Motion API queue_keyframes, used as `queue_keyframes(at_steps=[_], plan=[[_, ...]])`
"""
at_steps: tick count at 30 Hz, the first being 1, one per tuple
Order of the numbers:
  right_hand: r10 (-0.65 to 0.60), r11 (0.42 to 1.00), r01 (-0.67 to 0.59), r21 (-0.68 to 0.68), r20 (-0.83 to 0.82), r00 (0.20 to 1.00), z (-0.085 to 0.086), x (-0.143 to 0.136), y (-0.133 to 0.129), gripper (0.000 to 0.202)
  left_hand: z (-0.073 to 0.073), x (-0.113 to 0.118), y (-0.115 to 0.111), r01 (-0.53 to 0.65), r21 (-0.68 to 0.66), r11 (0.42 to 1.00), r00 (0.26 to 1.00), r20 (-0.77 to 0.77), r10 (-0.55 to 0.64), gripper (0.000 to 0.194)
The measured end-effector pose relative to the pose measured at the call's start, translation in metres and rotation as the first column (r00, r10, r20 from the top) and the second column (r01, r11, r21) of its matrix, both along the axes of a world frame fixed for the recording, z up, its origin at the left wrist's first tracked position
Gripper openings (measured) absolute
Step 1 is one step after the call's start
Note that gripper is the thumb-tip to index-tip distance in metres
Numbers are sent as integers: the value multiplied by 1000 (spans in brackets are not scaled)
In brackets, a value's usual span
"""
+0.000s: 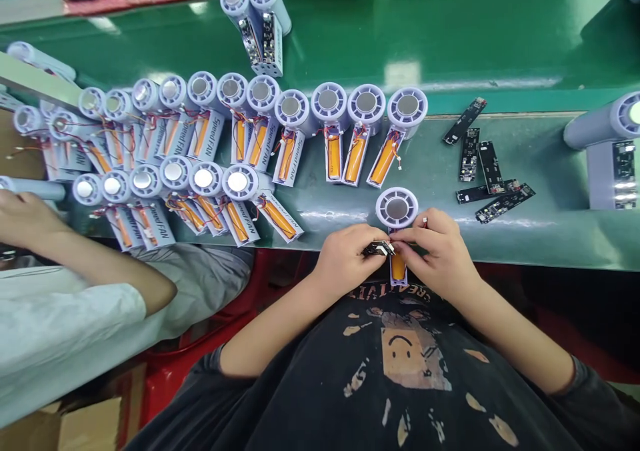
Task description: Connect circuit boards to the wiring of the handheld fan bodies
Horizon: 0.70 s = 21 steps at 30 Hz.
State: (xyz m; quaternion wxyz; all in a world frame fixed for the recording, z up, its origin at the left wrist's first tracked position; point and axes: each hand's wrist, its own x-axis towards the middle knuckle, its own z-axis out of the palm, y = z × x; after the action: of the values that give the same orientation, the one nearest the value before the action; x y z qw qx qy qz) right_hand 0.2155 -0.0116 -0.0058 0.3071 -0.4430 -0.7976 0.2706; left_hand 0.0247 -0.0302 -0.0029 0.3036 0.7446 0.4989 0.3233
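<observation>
Directly in front of me, at the table's near edge, is a lavender handheld fan (397, 209) with its round head away from me. Its open handle shows an orange battery (399, 269). My left hand (343, 259) is closed around a small black circuit board (376, 248), held beside the handle. The fingers of my right hand (445, 254) pinch together at the board's end, over the handle; what lies between their tips is too small to make out. A small wire plug (425, 222) sticks up by the right hand's knuckles.
Loose circuit boards (490, 165) lie to the right. Rows of open fans (293, 107) with orange batteries and loose wires stand to the left. Two fans with boards fitted (264, 37) stand behind, another (607, 151) at far right. A co-worker's arm (95, 257) rests at left.
</observation>
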Motion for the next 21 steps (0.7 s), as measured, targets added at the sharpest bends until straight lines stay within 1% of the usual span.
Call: queue_keyframes(at_steps=[2, 4, 5, 6, 7, 8, 9, 10, 11, 12, 13, 15, 17, 21], plan=[[-30, 1000, 30, 0, -19, 999, -1, -2, 1, 14, -1, 0, -1, -31, -74, 997, 998, 55, 35, 15], [-56, 998, 56, -8, -55, 997, -4, -4, 1, 12, -2, -1, -3, -29, -212, 977, 970, 230, 78, 23], [-71, 997, 71, -7, -75, 995, -5, -5, 1, 11, -3, -2, -6, 13, -299, 954, 932, 349, 96, 26], [-87, 996, 87, -1, -95, 992, -6, -6, 1, 11, -3, -3, -8, 83, -382, 920, 881, 460, 112, 25], [-102, 995, 104, 9, -112, 988, -7, -7, 0, 10, -4, -4, -12, 155, -455, 877, 832, 539, 132, 23], [-118, 993, 121, 19, -123, 985, -8, -8, 0, 10, -4, -6, -15, 201, -516, 833, 803, 574, 161, 24], [-133, 990, 137, 27, -127, 983, -8, -10, -1, 10, -4, -7, -19, 206, -566, 798, 802, 565, 194, 27], [-148, 987, 154, 37, -125, 981, -9, -11, -2, 10, -3, -8, -21, 174, -602, 780, 825, 522, 218, 31], [-164, 984, 171, 47, -116, 980, -9, -13, -2, 10, -3, -9, -24, 116, -614, 780, 861, 454, 229, 33], [-182, 980, 188, 61, -100, 978, -9, -14, -3, 11, -2, -10, -26, 50, -598, 800, 901, 373, 223, 32], [-197, 976, 204, 81, -84, 977, -9, -16, -4, 11, -2, -10, -27, -7, -554, 832, 935, 291, 201, 31], [-216, 966, 221, 131, -56, 975, -8, -21, -6, 13, -1, -10, -27, -68, -431, 900, 980, 140, 141, 29], [-222, 959, 226, 172, -39, 974, -8, -25, -7, 16, 0, -9, -26, -93, -325, 941, 993, 36, 111, 28], [-236, 945, 235, 228, -26, 971, -9, -30, -7, 25, 2, -5, -23, -95, -208, 973, 995, -56, 85, 24]])
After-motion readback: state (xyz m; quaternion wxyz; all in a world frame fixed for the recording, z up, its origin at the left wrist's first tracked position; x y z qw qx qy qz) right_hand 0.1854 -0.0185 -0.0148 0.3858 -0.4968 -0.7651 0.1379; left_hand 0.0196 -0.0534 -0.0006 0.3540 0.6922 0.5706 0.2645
